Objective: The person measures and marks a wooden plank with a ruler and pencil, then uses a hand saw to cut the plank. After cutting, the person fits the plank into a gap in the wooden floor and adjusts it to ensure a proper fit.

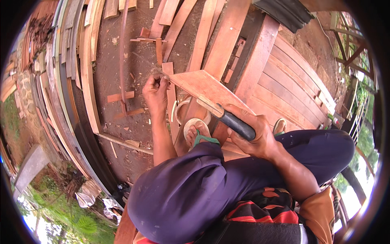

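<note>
A reddish trapezoid piece of board (207,85) lies slanted in front of me. My left hand (157,89) is closed at its pointed far-left end; what the fingertips pinch is too small to make out. My right hand (254,134) is wrapped round the black handle (237,125) of a tool whose pale, narrow front part (209,106) lies along the board's near edge, its fingers against that edge. Under the board, near my sandalled foot (197,132), is a pale round ring or container (183,112), partly hidden.
Long planks (219,40) and a reddish slatted panel (288,93) surround my feet. Loose boards and offcuts (126,95) lie on the dirt. Stacked timber (87,69) runs along the left. A dark sheet (284,14) is at the top right, railings (349,53) beyond.
</note>
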Motion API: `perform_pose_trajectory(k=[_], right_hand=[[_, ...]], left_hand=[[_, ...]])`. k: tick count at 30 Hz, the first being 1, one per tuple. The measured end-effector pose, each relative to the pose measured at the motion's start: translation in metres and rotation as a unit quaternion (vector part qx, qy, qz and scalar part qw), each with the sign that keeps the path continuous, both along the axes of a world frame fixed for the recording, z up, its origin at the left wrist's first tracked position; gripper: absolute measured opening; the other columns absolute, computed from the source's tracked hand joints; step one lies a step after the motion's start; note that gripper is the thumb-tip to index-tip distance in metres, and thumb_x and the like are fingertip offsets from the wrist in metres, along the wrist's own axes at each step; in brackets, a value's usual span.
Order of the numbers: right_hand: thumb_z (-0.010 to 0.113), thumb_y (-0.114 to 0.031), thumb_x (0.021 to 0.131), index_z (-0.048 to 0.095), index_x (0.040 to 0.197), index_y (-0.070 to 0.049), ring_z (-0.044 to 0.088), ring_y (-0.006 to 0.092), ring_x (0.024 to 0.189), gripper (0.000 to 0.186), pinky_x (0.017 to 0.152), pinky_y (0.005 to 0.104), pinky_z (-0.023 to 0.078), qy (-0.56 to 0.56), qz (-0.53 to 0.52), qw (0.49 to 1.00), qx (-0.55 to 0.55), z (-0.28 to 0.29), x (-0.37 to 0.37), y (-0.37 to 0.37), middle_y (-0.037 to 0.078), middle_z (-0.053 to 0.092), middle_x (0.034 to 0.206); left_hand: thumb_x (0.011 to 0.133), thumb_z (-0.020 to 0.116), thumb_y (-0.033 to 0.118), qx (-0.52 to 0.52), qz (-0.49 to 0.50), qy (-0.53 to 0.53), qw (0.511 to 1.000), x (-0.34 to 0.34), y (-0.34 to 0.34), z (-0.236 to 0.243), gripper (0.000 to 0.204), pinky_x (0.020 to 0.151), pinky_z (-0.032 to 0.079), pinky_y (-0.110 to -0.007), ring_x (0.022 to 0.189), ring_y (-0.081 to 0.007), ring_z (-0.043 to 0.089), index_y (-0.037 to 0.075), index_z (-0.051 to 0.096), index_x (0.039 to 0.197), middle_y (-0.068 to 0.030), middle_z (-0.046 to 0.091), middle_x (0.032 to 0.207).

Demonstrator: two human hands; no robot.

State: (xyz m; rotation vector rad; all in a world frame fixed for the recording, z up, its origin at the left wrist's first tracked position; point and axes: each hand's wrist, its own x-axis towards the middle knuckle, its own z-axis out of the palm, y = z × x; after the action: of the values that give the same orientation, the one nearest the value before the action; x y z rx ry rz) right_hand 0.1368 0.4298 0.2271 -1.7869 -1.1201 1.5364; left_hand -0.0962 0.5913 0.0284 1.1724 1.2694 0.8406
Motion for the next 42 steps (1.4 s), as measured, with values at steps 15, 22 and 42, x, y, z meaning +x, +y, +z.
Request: perform_pose_trajectory(k=[15,22,42], right_hand=[[0.072,-0.009,0.093,0.054,0.144,-0.001,0.070,0.0216,0.111,0.054,0.094,0.0329,0.053,-0.103,-0.007,0.988,0.114,-0.026,-0.047,0.042,0.019,0.070,0.121],[0.073,-0.015,0.095,0.051,0.147,-0.002,0.069,0.0315,0.116,0.058,0.100,0.0386,0.052,-0.107,0.055,0.989,0.088,-0.014,-0.039,0.028,0.022,0.068,0.127],[0.075,-0.009,0.089,0.062,0.133,0.003,0.074,0.0298,0.109,0.048,0.094,0.0379,0.057,-0.197,0.097,0.971,0.093,0.086,0.003,-0.079,0.025,0.074,0.114]], left_hand=[[0.096,0.070,0.009,0.014,0.024,0.015,1.000,0.005,-0.007,0.000,0.009,0.057,0.040,-0.022,0.065,-0.0025,0.051,0.001,0.069,0.092,0.0048,0.062,0.075],[0.091,0.073,0.009,0.005,0.043,0.005,0.999,0.007,-0.012,-0.007,0.012,0.064,0.049,-0.029,0.069,-0.0095,0.060,-0.002,0.070,0.090,-0.0058,0.067,0.077],[0.094,0.069,0.005,0.079,0.041,0.026,0.996,0.006,-0.009,-0.002,0.008,0.064,0.044,-0.026,0.070,-0.0064,0.051,-0.003,0.068,0.091,-0.0004,0.061,0.077]])
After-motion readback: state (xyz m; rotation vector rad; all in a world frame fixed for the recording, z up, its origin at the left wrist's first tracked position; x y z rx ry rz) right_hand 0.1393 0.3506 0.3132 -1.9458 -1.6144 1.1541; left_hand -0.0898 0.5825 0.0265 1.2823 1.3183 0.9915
